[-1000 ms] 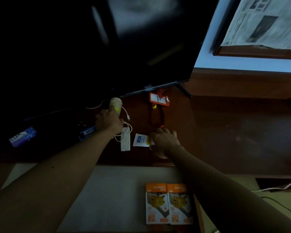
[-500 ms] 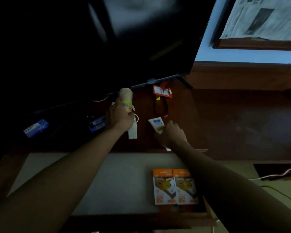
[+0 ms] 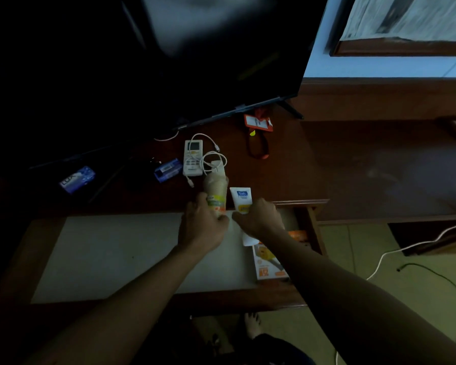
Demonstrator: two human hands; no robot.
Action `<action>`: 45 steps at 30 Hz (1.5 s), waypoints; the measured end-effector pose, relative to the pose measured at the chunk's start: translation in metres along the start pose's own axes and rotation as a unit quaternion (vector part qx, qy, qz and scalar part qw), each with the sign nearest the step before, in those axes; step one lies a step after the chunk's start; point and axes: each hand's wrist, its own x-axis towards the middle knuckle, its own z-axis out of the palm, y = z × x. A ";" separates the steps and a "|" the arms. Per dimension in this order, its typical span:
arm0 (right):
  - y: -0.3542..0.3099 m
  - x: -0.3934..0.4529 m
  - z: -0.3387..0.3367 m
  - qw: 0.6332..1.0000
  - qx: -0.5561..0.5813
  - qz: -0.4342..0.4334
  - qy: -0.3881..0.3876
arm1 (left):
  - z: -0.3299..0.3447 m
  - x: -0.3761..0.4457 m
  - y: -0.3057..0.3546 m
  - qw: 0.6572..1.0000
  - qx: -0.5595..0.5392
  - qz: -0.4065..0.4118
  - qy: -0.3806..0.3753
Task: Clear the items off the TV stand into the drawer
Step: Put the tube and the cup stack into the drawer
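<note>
Left hand [image 3: 203, 227] wraps a cream bottle [image 3: 216, 193]; right hand [image 3: 258, 219] pinches a white tube [image 3: 241, 198]. Both containers run lengthwise toward 12 o'clock, side by side above the open drawer's [image 3: 116, 254] back edge, with the pale drawer floor directly at 6 o'clock beneath both wrists. Orange charger boxes [image 3: 267, 264] lie at the drawer's right end under the right forearm. Remote [image 3: 192, 158], white cable [image 3: 211, 160], blue soap box [image 3: 77, 179], and orange lanyard badge [image 3: 257, 123] remain on the TV stand [image 3: 353, 167].

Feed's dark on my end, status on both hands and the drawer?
Left hand grips beige bottle; right hand grips white tube. Both above open drawer, not yet dropped. Remote, cable remain on stand. Nothing blocking.
</note>
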 end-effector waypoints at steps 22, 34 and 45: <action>0.040 -0.017 0.089 0.991 -0.105 0.029 -0.082 | 0.069 -0.008 -0.079 0.978 0.012 -0.128 -0.163; 0.053 -0.009 0.105 0.964 -0.240 -0.056 -0.103 | 0.093 -0.009 -0.089 0.975 -0.008 -0.115 -0.191; 0.052 -0.012 0.100 0.940 -0.314 -0.090 -0.102 | 0.092 -0.014 -0.090 0.974 -0.035 -0.099 -0.199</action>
